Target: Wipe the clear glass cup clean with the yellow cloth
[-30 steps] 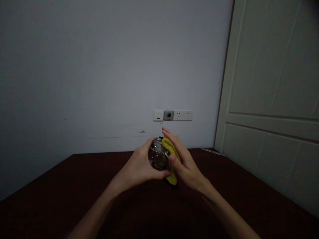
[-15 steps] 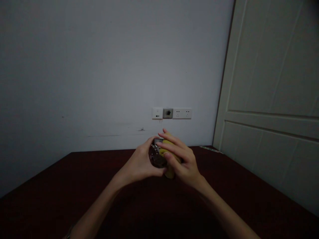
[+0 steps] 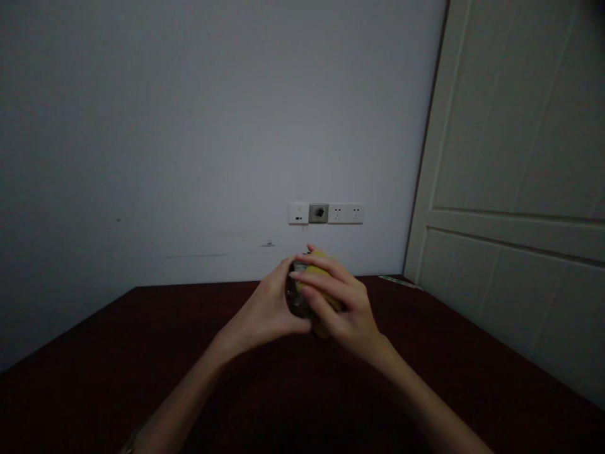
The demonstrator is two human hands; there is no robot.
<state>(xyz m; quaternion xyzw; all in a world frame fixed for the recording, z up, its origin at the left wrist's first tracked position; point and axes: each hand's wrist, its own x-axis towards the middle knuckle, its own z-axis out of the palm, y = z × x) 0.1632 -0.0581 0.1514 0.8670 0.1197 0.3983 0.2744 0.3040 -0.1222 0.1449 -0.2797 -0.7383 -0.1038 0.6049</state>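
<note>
Straight ahead in the head view, dim light: both of your bare hands meet just above the far half of a dark red table [image 3: 142, 353], in front of a pale wall. Your left hand [image 3: 265, 312] is curled around a small clear glass object [image 3: 295, 302], thumb underneath and fingers over the top, so the object is held off the table between your palms. Your right hand [image 3: 343, 309] is closed over a yellow cloth [image 3: 323, 328] and presses it against the right side of the glass; most of the cloth is hidden under your fingers. A row of wall sockets [image 3: 326, 213] sits on the wall just above your hands, and a pale panelled door [image 3: 510, 189] fills the right side.

As a judgement: the glass looks smooth and is gripped one-handed, so a hard push from the cloth side could make it slip and drop onto the table.
</note>
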